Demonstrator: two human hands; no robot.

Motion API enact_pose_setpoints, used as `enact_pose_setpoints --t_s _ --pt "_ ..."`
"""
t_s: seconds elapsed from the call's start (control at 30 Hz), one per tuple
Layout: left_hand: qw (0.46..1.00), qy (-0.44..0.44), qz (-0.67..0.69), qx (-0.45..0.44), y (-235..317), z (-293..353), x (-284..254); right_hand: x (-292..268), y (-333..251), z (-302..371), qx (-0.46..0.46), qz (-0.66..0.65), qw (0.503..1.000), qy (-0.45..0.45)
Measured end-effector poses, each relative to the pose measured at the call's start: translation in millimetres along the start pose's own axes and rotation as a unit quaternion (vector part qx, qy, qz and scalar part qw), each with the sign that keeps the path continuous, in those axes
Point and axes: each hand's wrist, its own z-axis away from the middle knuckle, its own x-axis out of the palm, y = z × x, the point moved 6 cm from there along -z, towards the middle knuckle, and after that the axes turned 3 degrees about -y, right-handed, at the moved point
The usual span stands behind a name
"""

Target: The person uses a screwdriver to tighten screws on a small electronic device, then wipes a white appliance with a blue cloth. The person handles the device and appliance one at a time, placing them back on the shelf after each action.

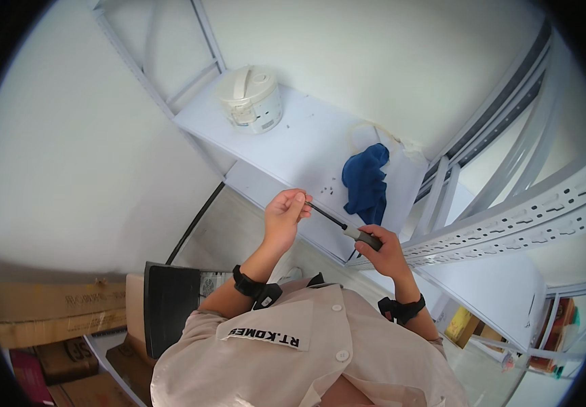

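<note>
A screwdriver (352,233) with a grey handle and a dark thin shaft points up and left, held in front of my chest. My right hand (386,256) is wrapped round its handle. At the other end, the fingers of my left hand (284,216) are closed in a pinch at the shaft's tip; whether a small part sits between them is hidden. Just beyond both hands, a white shelf board (310,146) carries a crumpled blue cloth (366,180) and several tiny grey pieces (329,190), too small to identify.
A white rice cooker (250,102) stands on the shelf's far left. Slotted metal uprights (510,227) run along the right, with lower shelving behind. Cardboard boxes (55,305) are stacked at lower left, beside a black chair-like back (171,308).
</note>
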Motion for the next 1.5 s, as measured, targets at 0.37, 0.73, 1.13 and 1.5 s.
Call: enact_pose_setpoints --t_s 0.37,0.73,1.13,1.5 --pt "0.988 0.123 -0.057 0.081 8.6 78.8 -58.7 60.7 -6.7 6.7 0.029 0.0 0.993 -0.114" --pt "0.972 0.198 -0.071 0.109 41.7 157.5 -129.1 138.8 -66.9 25.4 -0.092 0.076 0.986 -0.115" --pt "0.929 0.362 0.076 0.022 54.4 318.1 -279.7 320.7 -114.3 80.0 -0.19 0.067 0.944 -0.263" --pt "0.904 0.42 0.066 0.046 54.1 337.9 -325.5 370.7 -129.7 73.7 -0.216 0.064 0.925 -0.305"
